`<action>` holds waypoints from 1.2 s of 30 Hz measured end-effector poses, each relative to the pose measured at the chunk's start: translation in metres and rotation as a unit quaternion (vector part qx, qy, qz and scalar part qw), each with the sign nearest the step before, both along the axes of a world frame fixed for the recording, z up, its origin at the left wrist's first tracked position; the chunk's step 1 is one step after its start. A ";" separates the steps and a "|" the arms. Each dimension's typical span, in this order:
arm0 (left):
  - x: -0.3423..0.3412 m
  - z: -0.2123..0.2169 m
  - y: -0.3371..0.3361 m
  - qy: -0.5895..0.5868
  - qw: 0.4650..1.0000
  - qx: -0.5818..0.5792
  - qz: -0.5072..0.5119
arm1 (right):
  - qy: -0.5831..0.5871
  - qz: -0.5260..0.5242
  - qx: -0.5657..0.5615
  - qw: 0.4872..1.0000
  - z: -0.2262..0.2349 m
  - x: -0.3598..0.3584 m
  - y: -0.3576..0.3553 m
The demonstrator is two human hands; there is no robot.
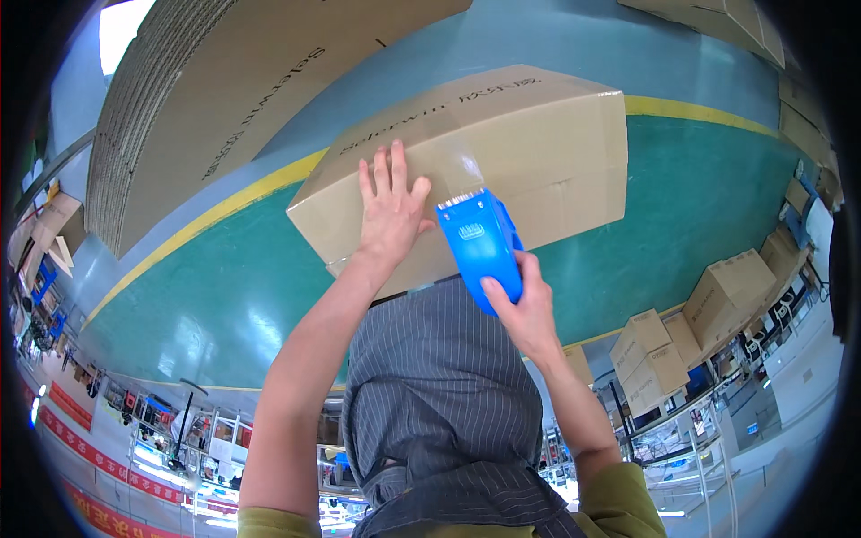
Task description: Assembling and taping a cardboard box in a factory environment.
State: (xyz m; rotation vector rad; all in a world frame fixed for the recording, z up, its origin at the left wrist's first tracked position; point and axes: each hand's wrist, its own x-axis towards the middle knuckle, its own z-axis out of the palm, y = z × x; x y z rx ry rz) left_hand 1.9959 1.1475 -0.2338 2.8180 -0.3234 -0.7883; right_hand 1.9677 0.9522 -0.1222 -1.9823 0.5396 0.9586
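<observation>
In front of me a closed brown cardboard box (560,148) rests on the green floor, with a strip of clear tape (459,166) shining across its top. My left hand (392,211) lies on the box's top near its left part, fingers spread and pointing away from me. A blue tape dispenser (482,247) with a toothed metal edge is gripped in my right hand (525,309). Its toothed end is over the near side of the box, just right of my left hand; whether it touches the cardboard I cannot tell.
A thick stack of flattened cardboard (215,99) stands at the far left. Several cardboard boxes (659,354) are piled on the right. A yellow line (211,215) runs along the floor behind the box. Another carton (717,22) sits at the far right.
</observation>
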 end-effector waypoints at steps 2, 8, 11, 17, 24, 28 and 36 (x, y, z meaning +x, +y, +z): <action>0.001 0.002 -0.002 0.014 0.999 0.031 -0.006 | -0.010 0.018 -0.026 0.999 0.008 -0.038 -0.030; -0.008 0.005 -0.019 0.023 0.997 0.067 -0.030 | 0.095 0.011 -0.107 0.990 0.057 -0.175 -0.107; -0.002 0.000 -0.011 0.007 0.997 0.072 -0.026 | 0.087 -0.013 -0.122 0.989 0.052 -0.196 -0.112; -0.003 -0.007 -0.003 -0.012 0.995 0.093 -0.044 | 0.102 -0.004 -0.119 0.988 -0.025 -0.202 -0.105; -0.012 -0.005 -0.013 -0.006 0.995 0.087 -0.043 | 0.105 0.002 -0.130 0.986 -0.133 -0.144 -0.069; -0.013 -0.004 -0.008 0.000 0.994 0.105 -0.038 | 0.116 0.009 -0.149 0.982 -0.138 -0.139 -0.053; -0.010 -0.008 -0.016 -0.005 0.996 0.082 -0.038 | 0.129 -0.239 -0.132 0.953 -0.183 -0.178 -0.066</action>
